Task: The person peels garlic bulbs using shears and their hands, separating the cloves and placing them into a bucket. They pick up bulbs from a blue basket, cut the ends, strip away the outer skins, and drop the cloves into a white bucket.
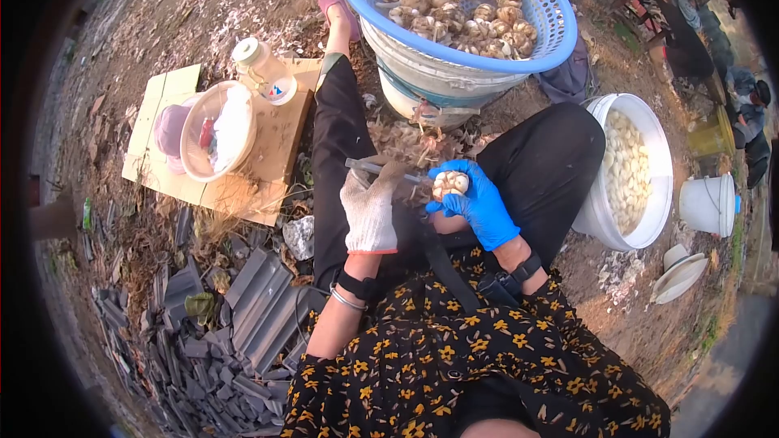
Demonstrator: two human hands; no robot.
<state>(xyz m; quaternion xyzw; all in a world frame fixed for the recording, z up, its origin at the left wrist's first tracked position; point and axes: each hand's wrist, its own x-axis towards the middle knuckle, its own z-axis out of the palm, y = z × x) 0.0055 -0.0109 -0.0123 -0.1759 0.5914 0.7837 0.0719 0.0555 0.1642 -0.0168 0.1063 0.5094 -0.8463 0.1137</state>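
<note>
A white knit glove covers my left hand (373, 207), whose fingers are wrapped round a knife (365, 166) with a grey metal end showing. In a blue glove, my right hand (479, 203) holds a garlic bulb (449, 185) between thumb and fingers, its cloves facing up. The two hands are close together above my lap, with a small gap between the knife hand and the bulb. Dry stalks and peelings lie on the ground beyond them.
A blue basket (462, 57) of garlic bulbs rests on a white bucket ahead. At the right stands a white bucket (661, 170) of peeled cloves. Cardboard (174, 85) at the left bears a jar (264, 73) and a small basket (191, 142). Broken tiles lie lower left; people are at far right.
</note>
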